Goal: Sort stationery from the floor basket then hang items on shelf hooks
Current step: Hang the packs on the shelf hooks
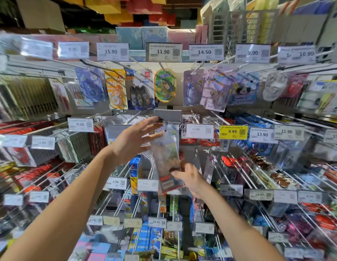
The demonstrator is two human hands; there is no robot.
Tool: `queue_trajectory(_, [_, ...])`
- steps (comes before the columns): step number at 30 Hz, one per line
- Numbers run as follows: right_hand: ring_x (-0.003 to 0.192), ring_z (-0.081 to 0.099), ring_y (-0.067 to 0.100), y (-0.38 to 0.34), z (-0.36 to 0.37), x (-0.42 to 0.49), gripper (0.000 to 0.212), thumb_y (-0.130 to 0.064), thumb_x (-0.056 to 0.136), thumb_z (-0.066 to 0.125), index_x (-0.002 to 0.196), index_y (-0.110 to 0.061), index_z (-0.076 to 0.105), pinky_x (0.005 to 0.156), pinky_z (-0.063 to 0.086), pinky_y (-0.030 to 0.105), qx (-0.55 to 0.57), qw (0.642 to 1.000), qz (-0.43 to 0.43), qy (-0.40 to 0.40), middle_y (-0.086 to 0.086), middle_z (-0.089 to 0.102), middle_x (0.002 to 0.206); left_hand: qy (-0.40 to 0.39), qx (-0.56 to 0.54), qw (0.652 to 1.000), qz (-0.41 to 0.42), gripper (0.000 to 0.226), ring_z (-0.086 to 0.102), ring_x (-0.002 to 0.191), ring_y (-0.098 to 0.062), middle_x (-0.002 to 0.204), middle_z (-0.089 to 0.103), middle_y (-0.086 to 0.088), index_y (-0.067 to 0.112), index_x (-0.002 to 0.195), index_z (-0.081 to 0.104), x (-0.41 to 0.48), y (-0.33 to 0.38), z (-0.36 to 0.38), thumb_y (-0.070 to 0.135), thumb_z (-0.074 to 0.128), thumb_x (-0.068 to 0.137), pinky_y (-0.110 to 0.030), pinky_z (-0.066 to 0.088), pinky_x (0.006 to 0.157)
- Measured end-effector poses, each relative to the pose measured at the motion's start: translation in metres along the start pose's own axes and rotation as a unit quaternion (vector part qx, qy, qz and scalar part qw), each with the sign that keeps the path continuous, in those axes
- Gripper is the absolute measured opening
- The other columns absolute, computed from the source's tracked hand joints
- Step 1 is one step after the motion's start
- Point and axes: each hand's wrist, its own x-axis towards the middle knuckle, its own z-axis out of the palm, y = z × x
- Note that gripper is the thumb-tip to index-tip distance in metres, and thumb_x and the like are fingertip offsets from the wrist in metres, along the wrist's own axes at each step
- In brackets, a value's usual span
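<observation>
Both hands are up at the shelf: the right hand (191, 178) pinches the bottom end of a clear packet (166, 157) with its thumb on the front, and the left hand (133, 142) is open with straight, spread fingers reaching to the grey flap (167, 114) just above. The packet stands up tall in the middle of the shelf, and its top is right at the tip of a thin hook (165, 129). It is too blurry to tell if the hole is on the hook yet. The packet looks light and thin, like a floppy plastic bag with small things and a card inside. It will likely bend and wobble when held only at the bottom, and the shiny plastic may slip. A hold nearer the top, beside the hole, would likely steer it better. The grey flap hangs over the hook end and may get in the way, so the open hand probably has to keep it lifted. Just to the right are a white price tag (199, 131) and a yellow price tag (233, 132). A green oval pack (165, 85) hangs above, and a blue box (135, 172) sits below on the left. Many more thin hooks stick out all around, close enough to catch the bag.
</observation>
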Motion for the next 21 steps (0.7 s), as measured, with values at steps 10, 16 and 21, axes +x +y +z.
queue_trajectory(10, [0.097,0.068,0.021,-0.007,0.004,0.001,0.011,-0.012,0.091,0.067,0.102,-0.016,0.069,0.085,0.053,0.034,-0.011,0.997,-0.039,0.070,0.012,0.075,0.107,0.000,0.019,1.000,0.009,0.067,0.034,0.149,-0.007,0.157,0.045,0.018,0.038,0.145,0.055,0.002,0.004,-0.001,0.064,0.054,0.083,-0.061,0.009,0.124])
queue_trajectory(16, [0.112,0.067,0.028,-0.001,0.005,0.004,0.036,-0.029,0.081,0.068,0.111,-0.010,0.070,0.099,0.051,0.045,-0.006,0.997,-0.024,0.070,0.011,0.074,0.114,-0.017,0.022,1.000,0.009,0.077,0.037,0.148,-0.010,0.157,0.045,0.018,0.040,0.146,0.054,0.001,0.002,-0.002,0.070,0.063,0.075,-0.062,0.013,0.123])
queue_trajectory(21, [0.107,0.068,0.020,0.003,0.002,0.003,0.018,-0.012,0.092,0.069,0.109,-0.007,0.068,0.092,0.053,0.032,0.022,0.997,-0.014,0.077,0.005,0.075,0.110,-0.022,0.029,0.999,0.018,0.087,0.035,0.149,-0.009,0.157,0.045,0.019,0.040,0.145,0.053,0.002,0.002,-0.002,0.076,0.071,0.068,-0.060,0.013,0.122])
